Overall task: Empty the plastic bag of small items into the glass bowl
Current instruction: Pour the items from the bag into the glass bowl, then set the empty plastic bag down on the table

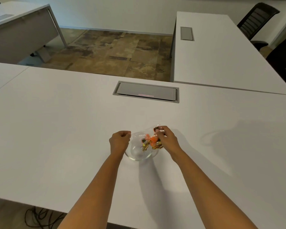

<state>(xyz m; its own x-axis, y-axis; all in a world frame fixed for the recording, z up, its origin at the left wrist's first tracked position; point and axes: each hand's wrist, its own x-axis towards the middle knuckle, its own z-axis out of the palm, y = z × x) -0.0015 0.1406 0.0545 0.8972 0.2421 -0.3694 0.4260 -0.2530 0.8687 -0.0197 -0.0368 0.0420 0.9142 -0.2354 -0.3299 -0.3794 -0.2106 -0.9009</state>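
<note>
A clear glass bowl (pixel 139 153) stands on the white table (pixel 56 129) in front of me. Above its far rim hangs a clear plastic bag (pixel 144 131) tilted toward the bowl. My left hand (pixel 120 140) pinches the bag's left edge. My right hand (pixel 166 138) grips the bag's raised right end. Small orange, gold and dark wrapped items (pixel 151 141) are bunched over the bowl's right side; I cannot tell whether they are still inside the bag or lying in the bowl. The bowl's left half shows no items.
A grey cable hatch (pixel 146 92) is set into the table beyond the bowl. Another white table (pixel 221 52) joins at the right, with black chairs (pixel 257 19) behind it. Cables (pixel 38 217) lie on the floor below the near edge.
</note>
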